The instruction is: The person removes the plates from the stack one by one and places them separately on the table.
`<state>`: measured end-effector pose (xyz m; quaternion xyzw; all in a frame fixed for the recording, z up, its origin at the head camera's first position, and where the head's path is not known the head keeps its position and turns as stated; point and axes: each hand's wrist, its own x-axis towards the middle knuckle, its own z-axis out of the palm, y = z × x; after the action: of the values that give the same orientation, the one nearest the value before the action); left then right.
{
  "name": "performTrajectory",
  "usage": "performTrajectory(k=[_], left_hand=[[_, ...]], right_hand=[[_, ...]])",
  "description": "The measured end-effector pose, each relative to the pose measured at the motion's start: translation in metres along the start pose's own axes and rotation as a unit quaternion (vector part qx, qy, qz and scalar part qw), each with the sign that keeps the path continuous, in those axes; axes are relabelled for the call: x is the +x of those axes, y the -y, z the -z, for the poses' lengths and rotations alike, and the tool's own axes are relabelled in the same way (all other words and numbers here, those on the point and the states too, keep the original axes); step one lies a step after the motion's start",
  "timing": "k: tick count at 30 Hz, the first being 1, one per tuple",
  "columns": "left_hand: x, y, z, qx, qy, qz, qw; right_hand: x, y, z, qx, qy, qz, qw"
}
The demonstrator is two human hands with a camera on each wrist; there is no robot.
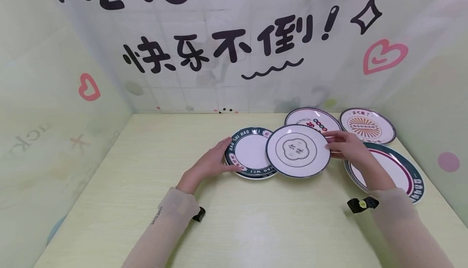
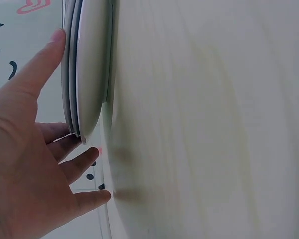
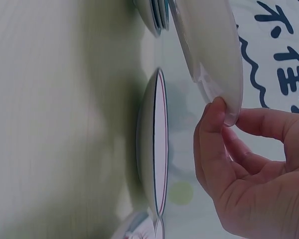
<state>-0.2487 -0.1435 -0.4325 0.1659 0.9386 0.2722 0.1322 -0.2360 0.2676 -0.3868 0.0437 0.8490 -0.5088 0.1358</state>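
My right hand (image 1: 349, 148) pinches the right rim of a white plate (image 1: 297, 148) with a dark edge and a flower-shaped emblem. In the right wrist view this plate (image 3: 214, 50) is raised above the table, thumb and fingers on opposite faces of its rim. It overlaps a plate with a green lettered border (image 1: 252, 173), the top of a small stack. Beside the stack's left rim is my left hand (image 1: 208, 162), its fingers spread and thumb apart. The left wrist view shows the thumb and fingertips touching the edges of the stacked plates (image 2: 82, 69).
Behind the raised plate lies a plate with colourful print (image 1: 307, 115). An orange sunburst plate (image 1: 365, 128) sits at the back right corner. A large green-rimmed oval plate (image 1: 387, 166) lies under my right forearm. Printed cloth walls (image 1: 219, 93) bound the pale table (image 1: 164, 138).
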Motion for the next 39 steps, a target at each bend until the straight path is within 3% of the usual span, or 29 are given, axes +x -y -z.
performTrajectory(k=[17,26,39], left_hand=[[0.001,0.002,0.001,-0.008,-0.002,0.002,1.0],[0.001,0.0,0.002,-0.007,0.002,0.004,1.0],[0.001,0.001,0.001,-0.01,0.001,0.0,0.9999]], right_hand=[[-0.025,-0.04,0.036,-0.029,0.014,-0.003,0.9995],[-0.029,-0.051,0.038,-0.034,0.027,-0.025,0.9988],[-0.03,-0.055,0.034,-0.062,0.04,-0.014,0.9971]])
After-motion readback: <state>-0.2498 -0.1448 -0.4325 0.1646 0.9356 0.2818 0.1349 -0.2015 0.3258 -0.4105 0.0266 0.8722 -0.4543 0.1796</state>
